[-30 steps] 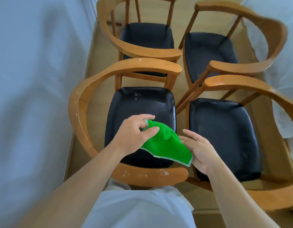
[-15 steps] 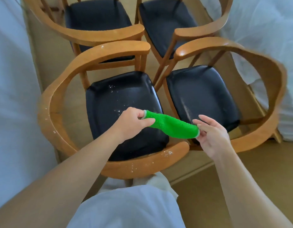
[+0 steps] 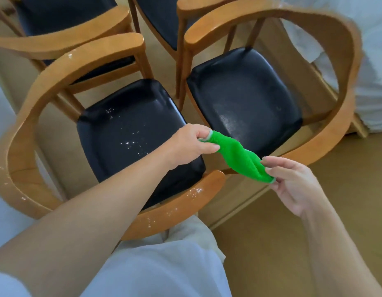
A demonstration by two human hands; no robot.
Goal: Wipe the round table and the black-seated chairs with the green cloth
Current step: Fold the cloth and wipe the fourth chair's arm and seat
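The green cloth (image 3: 237, 157) is stretched in the air between both hands, above the gap between the two nearest chairs. My left hand (image 3: 190, 144) pinches its upper left end. My right hand (image 3: 293, 185) pinches its lower right end with the fingertips. The near left chair's black seat (image 3: 130, 129) carries white crumbs, and its wooden armrest (image 3: 175, 209) is speckled too. The near right chair's black seat (image 3: 245, 91) shows a pale dusty smear. The round table is out of view.
Two more wooden chairs with black seats (image 3: 63, 13) stand behind the near pair. White sheeting (image 3: 370, 67) covers something at the right, and a pale wall or sheet (image 3: 1, 116) runs along the left. Tan floor (image 3: 271, 243) lies at the lower right.
The view has swung right and down. The cloth went from a spread sheet to a rolled strip pulled between both hands, and the hands have shifted right towards the near right chair.
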